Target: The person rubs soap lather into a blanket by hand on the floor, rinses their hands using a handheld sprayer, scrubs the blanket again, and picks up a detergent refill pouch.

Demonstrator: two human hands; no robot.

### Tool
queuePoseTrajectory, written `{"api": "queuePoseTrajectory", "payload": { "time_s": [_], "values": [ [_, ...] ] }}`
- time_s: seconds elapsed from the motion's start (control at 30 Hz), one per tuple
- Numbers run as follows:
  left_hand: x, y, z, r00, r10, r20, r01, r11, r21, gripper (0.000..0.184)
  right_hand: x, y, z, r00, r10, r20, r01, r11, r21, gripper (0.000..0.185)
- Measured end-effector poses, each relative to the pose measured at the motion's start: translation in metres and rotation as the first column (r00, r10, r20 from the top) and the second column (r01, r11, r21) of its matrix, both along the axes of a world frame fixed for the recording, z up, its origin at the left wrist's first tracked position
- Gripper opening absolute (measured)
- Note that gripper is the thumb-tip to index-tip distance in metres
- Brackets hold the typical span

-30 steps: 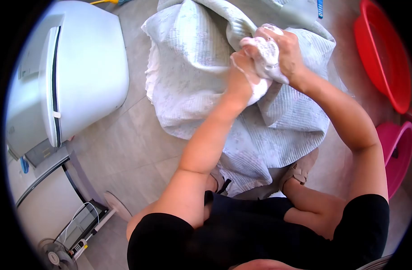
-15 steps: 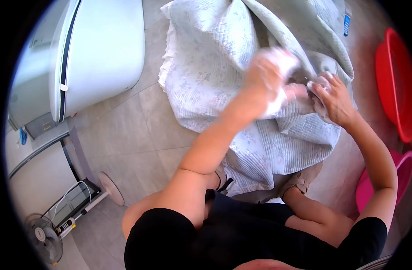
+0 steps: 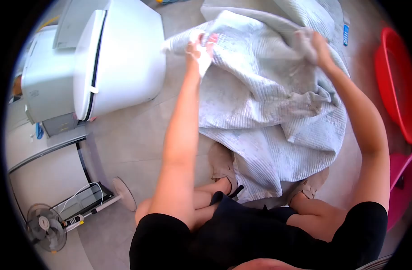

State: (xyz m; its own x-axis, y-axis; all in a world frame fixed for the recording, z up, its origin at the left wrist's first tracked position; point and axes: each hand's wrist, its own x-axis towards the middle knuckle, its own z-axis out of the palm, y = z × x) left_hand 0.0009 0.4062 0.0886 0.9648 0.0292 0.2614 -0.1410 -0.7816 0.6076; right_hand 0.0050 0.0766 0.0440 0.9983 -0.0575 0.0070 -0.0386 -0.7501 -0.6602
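quilt point(image 3: 260, 81) is lying in loose folds on the floor point(image 3: 138, 139), its near edge hanging down between the left shoe point(image 3: 220, 166) and the right shoe point(image 3: 311, 185), while its far part is running out of view at the top. the left hand point(image 3: 200, 50) is gripping the quilt near its upper left corner, the fingers curling closed around the cloth, with a white, foam-like layer covering much of the skin. the right hand point(image 3: 322, 48) is holding a bunched fold well apart from the left, towards the quilt's right edge; its fingers are seemingly clamping the cloth, though blur is hiding the exact hold. both arms are reaching forward and apart, and this wide hold is probably keeping the stretch between the hands raised and partly open, so that the ribbed surface is facing up rather than collapsing into creases. the lower folds are resting slack, with the floor bearing their weight. beyond the quilt's right edge, a blue-labelled object point(image 3: 345, 35) is lying on the floor, and a red basin point(image 3: 386, 90) is standing farther right, just above a pink basin point(image 3: 397, 216), both apart from the cloth. a large white container point(image 3: 129, 54) is standing to the left, and a fan point(image 3: 44, 223) is sitting at the lower left, well clear of the quilt
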Motion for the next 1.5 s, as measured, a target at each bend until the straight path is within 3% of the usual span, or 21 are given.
{"api": "queuePoseTrajectory", "payload": {
  "time_s": [0.03,0.1,0.13,0.2,0.3,0.33,0.37,0.43,0.5,0.57,0.67,0.77,0.87,0.9,1.0,1.1,1.17,1.23,1.27,1.37,1.5],
  "values": [
    [0.005,0.015,0.010,0.999,0.024,0.029,-0.023,1.000,-0.005,0.039,0.018,-0.029,-0.010,0.994,-0.080,-0.081,0.079,0.997,-0.017,0.039],
    [-0.011,0.008,0.071,0.990,0.114,0.083,-0.109,0.992,-0.059,0.040,0.044,-0.076,-0.032,0.949,-0.259,0.179,0.275,0.959,-0.072,0.039],
    [-0.013,0.008,0.087,0.987,0.144,0.070,-0.147,0.989,0.032,0.039,0.045,-0.075,-0.017,0.920,-0.255,0.299,0.281,0.958,-0.047,0.040],
    [-0.025,-0.001,0.123,0.992,0.018,0.123,-0.033,0.993,0.115,0.043,0.035,-0.079,0.028,0.822,-0.245,0.515,0.287,0.958,-0.002,0.043],
    [-0.029,-0.010,0.155,0.983,-0.113,0.143,0.085,0.978,0.193,0.045,0.048,-0.081,0.048,0.744,-0.276,0.609,0.355,0.935,-0.010,0.048],
    [-0.021,-0.006,0.158,0.979,-0.141,0.148,0.107,0.970,0.219,0.046,0.052,-0.080,0.055,0.777,-0.380,0.502,0.435,0.900,0.009,0.038],
    [-0.013,-0.004,0.160,0.973,-0.169,0.155,0.129,0.962,0.241,0.047,0.066,-0.093,0.045,0.788,-0.339,0.514,0.469,0.871,-0.145,0.037],
    [0.007,-0.008,0.160,0.997,-0.070,-0.035,0.076,0.974,0.213,0.045,0.103,-0.130,0.013,0.816,-0.262,0.515,0.516,0.731,-0.446,0.036],
    [0.027,-0.011,0.145,0.982,-0.021,-0.189,0.060,0.978,0.202,0.045,0.099,-0.114,0.023,0.769,-0.411,0.490,0.543,0.824,-0.161,0.032],
    [0.065,0.004,0.098,0.983,-0.048,-0.175,0.078,0.983,0.166,0.046,0.059,-0.065,0.079,0.800,-0.457,0.389,0.554,0.812,-0.185,0.027],
    [0.071,0.004,0.062,0.986,-0.156,0.062,0.131,0.944,0.301,0.049,0.033,-0.058,0.076,0.719,-0.174,0.673,0.440,0.863,-0.247,0.026],
    [0.057,0.006,0.040,0.946,-0.274,0.173,0.184,0.894,0.408,0.051,-0.006,-0.053,0.054,0.714,0.279,0.642,0.163,0.826,-0.540,0.030],
    [0.062,0.013,0.013,0.985,-0.130,0.114,0.090,0.948,0.304,0.055,-0.045,-0.028,0.046,0.781,0.572,0.249,-0.206,0.613,-0.763,0.043],
    [0.071,0.018,0.000,0.984,-0.100,0.145,0.050,0.949,0.311,0.056,-0.049,-0.024,0.042,0.792,0.562,0.238,-0.219,0.626,-0.748,0.045],
    [0.095,0.031,-0.023,0.992,0.033,-0.124,-0.011,0.984,0.175,0.056,-0.045,-0.031,0.031,0.853,0.491,0.177,-0.236,0.664,-0.710,0.059],
    [0.112,0.033,-0.018,0.914,-0.021,-0.404,0.088,0.985,0.147,0.055,-0.035,-0.038,0.027,0.880,0.455,0.138,-0.239,0.674,-0.699,0.068],
    [0.106,0.031,-0.016,0.893,-0.126,-0.432,0.088,0.990,-0.107,0.044,-0.032,-0.040,0.023,0.884,0.447,0.137,-0.250,0.699,-0.670,0.077],
    [0.095,0.030,-0.016,0.899,-0.284,-0.333,0.124,0.895,-0.429,0.035,-0.028,-0.041,0.023,0.894,0.431,0.122,-0.267,0.732,-0.628,0.081],
    [0.082,0.024,0.007,0.861,-0.352,-0.367,0.190,0.893,-0.409,0.031,-0.025,-0.042,0.022,0.902,0.414,0.118,-0.265,0.751,-0.604,0.084],
    [0.040,0.007,0.042,0.789,-0.430,-0.439,-0.095,0.621,-0.778,0.042,-0.013,-0.048,0.016,0.922,0.377,0.092,-0.256,0.769,-0.586,0.093],
    [0.029,0.009,0.064,0.767,-0.547,-0.336,-0.060,0.460,-0.886,0.054,-0.007,-0.044,0.022,0.926,0.377,-0.007,-0.306,0.740,-0.599,0.098]
  ]
}}
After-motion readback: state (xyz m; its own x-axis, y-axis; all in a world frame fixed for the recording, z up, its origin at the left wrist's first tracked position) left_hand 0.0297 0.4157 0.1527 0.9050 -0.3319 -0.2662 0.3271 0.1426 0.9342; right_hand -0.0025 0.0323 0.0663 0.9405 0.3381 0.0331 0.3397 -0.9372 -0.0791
